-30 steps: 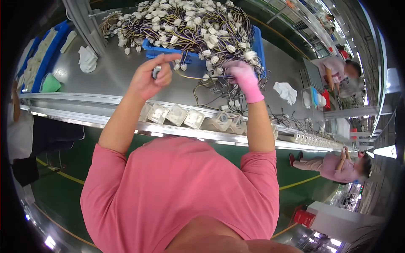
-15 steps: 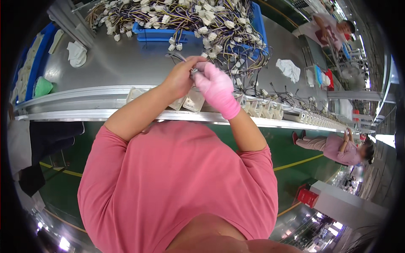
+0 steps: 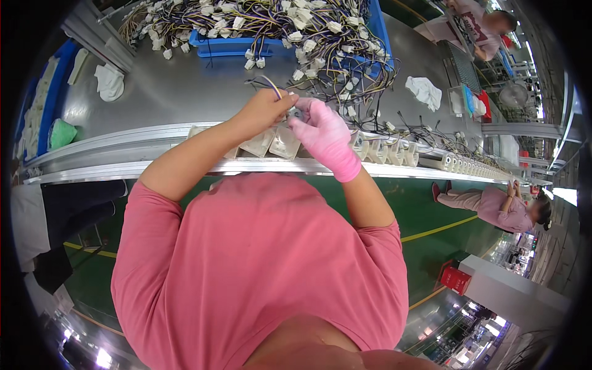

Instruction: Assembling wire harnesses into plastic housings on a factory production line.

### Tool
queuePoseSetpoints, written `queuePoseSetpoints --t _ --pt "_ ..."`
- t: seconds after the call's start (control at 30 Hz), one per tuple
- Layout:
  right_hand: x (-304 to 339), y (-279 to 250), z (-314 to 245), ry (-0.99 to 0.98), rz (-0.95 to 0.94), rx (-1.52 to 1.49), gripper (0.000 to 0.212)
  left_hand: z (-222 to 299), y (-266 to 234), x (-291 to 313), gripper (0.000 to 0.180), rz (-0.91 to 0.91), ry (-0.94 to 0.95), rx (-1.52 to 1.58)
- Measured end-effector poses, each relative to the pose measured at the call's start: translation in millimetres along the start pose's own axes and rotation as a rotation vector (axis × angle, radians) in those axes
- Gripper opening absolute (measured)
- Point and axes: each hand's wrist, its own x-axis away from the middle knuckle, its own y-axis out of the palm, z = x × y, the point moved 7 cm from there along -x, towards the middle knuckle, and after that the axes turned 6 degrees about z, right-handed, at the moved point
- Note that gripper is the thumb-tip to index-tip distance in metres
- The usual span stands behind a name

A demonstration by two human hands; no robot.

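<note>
My bare left hand (image 3: pixel 262 111) pinches a thin bundle of coloured wires (image 3: pixel 271 86) with a small white connector at its end. My right hand (image 3: pixel 324 132), in a pink glove, meets it fingertip to fingertip and grips the same small connector piece (image 3: pixel 297 113). Both hands hover just above a row of clear plastic housings (image 3: pixel 277 143) standing on the metal rail at the bench's near edge. Behind them lies a big tangle of wire harnesses with white plugs (image 3: pixel 308 37), spilling out of a blue tray (image 3: pixel 225 44).
The grey bench (image 3: pixel 179 86) holds white cloths (image 3: pixel 110 81) (image 3: pixel 425 91) and a green item (image 3: pixel 61 132) by a blue bin on the left. More housings (image 3: pixel 431 159) line the rail to the right. Two other people (image 3: pixel 505 206) (image 3: pixel 475 24) work nearby.
My hands came back from the harness pile toward the rail and closed together on one connector. The view has tilted nearer to the bench edge.
</note>
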Motion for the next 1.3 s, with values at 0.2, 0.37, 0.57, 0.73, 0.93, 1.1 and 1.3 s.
queuePoseSetpoints --t 0.2,0.37,0.57,0.73,0.93,1.1,1.3 --pt "6.9 13.6 -6.8 -0.305 -0.171 0.44 0.024 20.1 4.4 23.0 0.017 -0.077 0.537 -0.882" --pt "15.5 26.3 -5.4 -0.55 -0.145 0.585 0.028 20.8 19.9 29.8 0.009 -0.165 0.656 -0.978" --pt "25.3 27.5 -12.6 -0.682 -0.046 0.604 0.026 12.3 15.0 31.6 0.009 -0.115 0.607 -1.002" --pt "46.4 29.8 -9.0 -0.567 0.167 0.576 0.032 7.5 13.8 36.7 0.011 -0.064 0.512 -0.952" --pt "37.7 31.5 -4.9 -0.357 0.095 0.518 0.027 -2.8 11.6 36.5 0.02 0.027 0.414 -0.923" --pt "48.2 28.7 -8.2 -0.255 0.273 0.345 0.026 -0.4 10.7 39.2 0.017 0.037 0.437 -0.922" --pt "45.7 32.9 -5.9 -0.287 0.312 0.407 0.025 -0.2 7.6 37.6 0.016 0.05 0.41 -0.888"
